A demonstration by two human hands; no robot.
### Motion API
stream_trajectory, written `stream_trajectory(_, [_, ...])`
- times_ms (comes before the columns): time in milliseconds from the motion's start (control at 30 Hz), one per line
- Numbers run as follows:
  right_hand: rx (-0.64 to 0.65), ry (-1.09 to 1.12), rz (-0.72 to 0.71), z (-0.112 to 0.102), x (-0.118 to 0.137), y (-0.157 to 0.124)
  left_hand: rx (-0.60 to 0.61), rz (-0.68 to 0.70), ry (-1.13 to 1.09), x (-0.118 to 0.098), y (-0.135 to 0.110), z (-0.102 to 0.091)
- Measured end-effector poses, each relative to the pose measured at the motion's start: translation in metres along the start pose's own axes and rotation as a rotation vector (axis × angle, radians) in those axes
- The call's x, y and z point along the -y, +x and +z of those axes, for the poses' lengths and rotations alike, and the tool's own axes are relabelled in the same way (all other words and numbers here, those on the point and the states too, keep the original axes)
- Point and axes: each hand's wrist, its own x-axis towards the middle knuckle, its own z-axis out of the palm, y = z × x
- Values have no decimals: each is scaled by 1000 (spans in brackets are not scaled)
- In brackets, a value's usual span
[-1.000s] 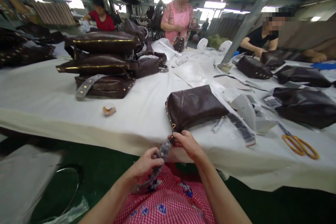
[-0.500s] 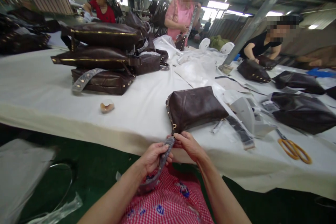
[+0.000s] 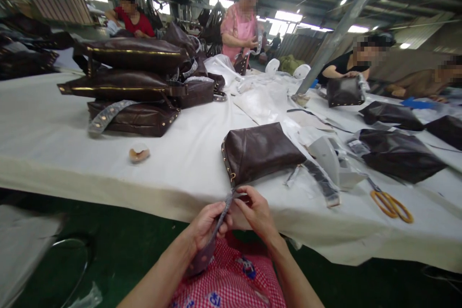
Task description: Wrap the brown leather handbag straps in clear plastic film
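A dark brown leather bag [image 3: 263, 151] with gold studs down its left side lies at the table's front edge. From its lower left corner a studded strap in grey wrapping [image 3: 221, 219] hangs down toward my lap. My left hand [image 3: 209, 225] is closed round this strap, thumb on top. Close to the strap's upper end, my right hand [image 3: 255, 211] has its thumb and forefinger bent together at the strap's edge; whatever thin thing they pinch is too small to make out.
Stacked brown bags [image 3: 133, 79] stand at left, near a small curled tan piece [image 3: 139, 154]. Orange-handled scissors [image 3: 391, 204] and another wrapped strap [image 3: 323, 183] lie right. More bags [image 3: 400, 156] and a slanted metal post [image 3: 342, 29] are beyond. Co-workers stand across the table.
My right hand has shifted slightly off the strap's end, its fingers less wrapped round it. My left hand has turned the strap edge-on and sits a little lower. The view has swung slightly right.
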Motion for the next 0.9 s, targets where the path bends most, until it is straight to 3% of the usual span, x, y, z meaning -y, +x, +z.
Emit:
stream_trajectory(200, [-63,18,-43,7,-4,8,45,-87,11,-2,3,-3])
stream_trajectory(667, [-85,-64,-384,13,-7,7,119,-186,7,-12,4,-8])
stream_trajectory(900, [-124,-71,-421,14,-6,12,167,-183,-6,-14,2,-7])
